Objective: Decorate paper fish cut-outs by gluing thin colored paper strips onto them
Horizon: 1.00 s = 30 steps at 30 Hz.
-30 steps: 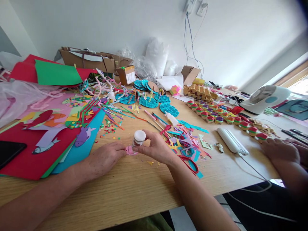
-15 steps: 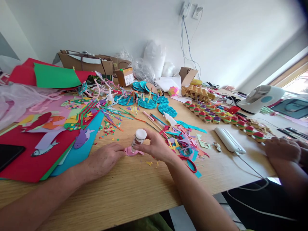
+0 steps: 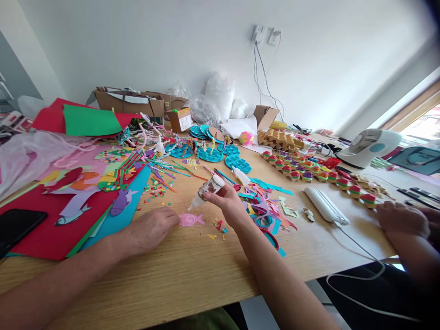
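A pink paper fish [image 3: 191, 220] lies flat on the wooden table, with a pale spiral line across its body. The closed fingertips of my left hand [image 3: 151, 229] hold its left end against the tabletop and cover that end. My right hand [image 3: 229, 204] is wrapped round a white glue bottle [image 3: 212, 185] with a printed label. The bottle tilts nozzle-down to the left, its tip just above the fish's upper edge. Small paper scraps [image 3: 220, 225] lie right of the fish.
Coloured sheets and paper fish [image 3: 120, 202] spread on the left, beside a black phone [image 3: 21, 229]. Paper offcuts [image 3: 268, 206], red scissors [image 3: 271, 238] and a second glue bottle [image 3: 241, 176] lie to the right. Another person's hands [image 3: 402, 220] rest near a white device [image 3: 326, 205].
My right hand has lifted the glue bottle off the fish and tipped it over from nearly upright. More of the fish and its spiral line now show. My left hand stays in place.
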Each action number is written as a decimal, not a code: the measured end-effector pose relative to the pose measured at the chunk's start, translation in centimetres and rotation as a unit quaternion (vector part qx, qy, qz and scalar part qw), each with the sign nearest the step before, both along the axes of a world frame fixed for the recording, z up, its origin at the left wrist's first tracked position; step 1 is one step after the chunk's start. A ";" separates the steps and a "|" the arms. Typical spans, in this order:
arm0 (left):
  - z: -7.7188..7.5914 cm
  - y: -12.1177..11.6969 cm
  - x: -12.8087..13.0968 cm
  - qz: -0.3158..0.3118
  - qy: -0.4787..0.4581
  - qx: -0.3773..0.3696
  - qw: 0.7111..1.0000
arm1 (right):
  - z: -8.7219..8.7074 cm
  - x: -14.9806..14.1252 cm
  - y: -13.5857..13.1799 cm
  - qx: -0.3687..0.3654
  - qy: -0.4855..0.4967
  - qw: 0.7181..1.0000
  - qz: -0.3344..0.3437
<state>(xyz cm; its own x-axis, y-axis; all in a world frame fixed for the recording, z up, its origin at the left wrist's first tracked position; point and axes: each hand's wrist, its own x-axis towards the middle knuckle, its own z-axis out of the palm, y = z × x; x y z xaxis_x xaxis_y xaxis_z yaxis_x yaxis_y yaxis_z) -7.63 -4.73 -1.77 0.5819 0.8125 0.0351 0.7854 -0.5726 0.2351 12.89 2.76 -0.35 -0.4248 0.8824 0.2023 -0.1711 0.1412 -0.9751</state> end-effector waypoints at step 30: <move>-0.5 -0.2 -0.6 -0.025 -0.051 -0.019 0.998 | -0.6 -2.0 -0.7 0.170 -0.209 0.962 0.053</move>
